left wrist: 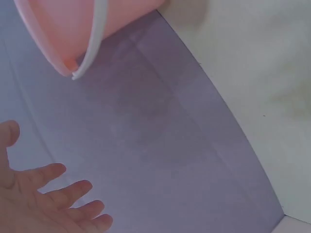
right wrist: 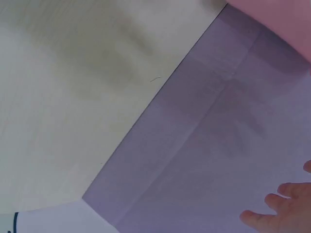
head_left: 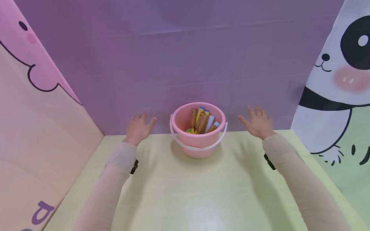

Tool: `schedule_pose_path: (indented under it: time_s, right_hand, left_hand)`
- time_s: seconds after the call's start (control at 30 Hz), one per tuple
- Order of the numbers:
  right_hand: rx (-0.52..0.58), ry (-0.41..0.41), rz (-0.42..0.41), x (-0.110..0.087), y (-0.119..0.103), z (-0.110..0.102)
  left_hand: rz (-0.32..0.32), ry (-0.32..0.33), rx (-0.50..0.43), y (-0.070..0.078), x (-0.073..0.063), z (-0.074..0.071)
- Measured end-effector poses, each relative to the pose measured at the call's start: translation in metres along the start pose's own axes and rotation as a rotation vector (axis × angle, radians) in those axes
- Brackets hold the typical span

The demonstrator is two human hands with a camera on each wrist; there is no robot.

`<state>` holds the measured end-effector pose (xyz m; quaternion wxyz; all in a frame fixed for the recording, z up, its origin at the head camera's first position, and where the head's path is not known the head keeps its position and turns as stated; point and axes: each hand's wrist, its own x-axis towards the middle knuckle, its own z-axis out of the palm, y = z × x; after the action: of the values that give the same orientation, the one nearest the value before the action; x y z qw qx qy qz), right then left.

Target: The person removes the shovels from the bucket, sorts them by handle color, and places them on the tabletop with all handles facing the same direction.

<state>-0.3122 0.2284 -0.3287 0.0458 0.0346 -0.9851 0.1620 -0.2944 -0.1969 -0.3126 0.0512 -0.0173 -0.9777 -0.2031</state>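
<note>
At the back middle of the table stands a pink bucket point(head_left: 198, 141) with a white handle point(head_left: 199, 148) hanging down its front. Several tools with brown, yellow and light blue handles point(head_left: 202, 122) stick up inside it; their lower ends are mostly hidden. My left hand point(head_left: 138, 129) is raised to the left of the bucket, fingers spread, holding nothing. On the other side, my right hand point(head_left: 258, 123) is likewise raised with fingers apart and nothing in it. Neither hand touches the bucket. The left wrist view shows the bucket's rim point(left wrist: 43, 41) beyond my spread left fingers point(left wrist: 73, 194).
A purple backdrop point(head_left: 179, 64) rises behind the pale table point(head_left: 188, 192). Printed panels flank it: a pink and cream one point(head_left: 34, 134) at left, a panda one point(head_left: 329, 125) at right. Dark bands point(head_left: 134, 166) sit at both wrists.
</note>
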Motion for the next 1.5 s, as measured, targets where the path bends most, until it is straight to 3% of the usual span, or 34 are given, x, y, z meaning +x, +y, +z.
schedule_pose_path:
  time_s: [0.17, 0.4, 0.57, 0.73, 1.13, 1.33, 1.5]
  right_hand:
    - [0.05, 0.048, -0.064, -0.004, -0.005, -0.003]
    - [0.16, 0.133, -0.125, -0.015, -0.01, 0.005]
    - [0.258, 0.136, -0.168, -0.028, -0.017, 0.024]
    - [0.372, 0.09, -0.164, -0.038, -0.028, 0.044]
    - [0.68, 0.024, -0.107, -0.032, -0.05, 0.068]
    - [0.759, 0.027, -0.077, -0.027, -0.056, 0.07]
    - [0.892, 0.015, -0.058, -0.011, -0.066, 0.069]
  left_hand:
    - [0.043, 0.076, -0.115, 0.007, -0.01, -0.005]
    - [0.091, 0.133, -0.33, 0.011, -0.026, 0.002]
    - [0.114, 0.172, -0.545, 0.009, -0.037, 0.023]
    - [0.097, 0.158, -0.715, 0.011, -0.042, 0.044]
    - [0.012, 0.125, -0.92, 0.026, -0.02, 0.079]
    - [0.019, 0.11, -0.938, 0.032, -0.011, 0.081]
    - [-0.003, 0.117, -0.942, 0.033, -0.006, 0.08]
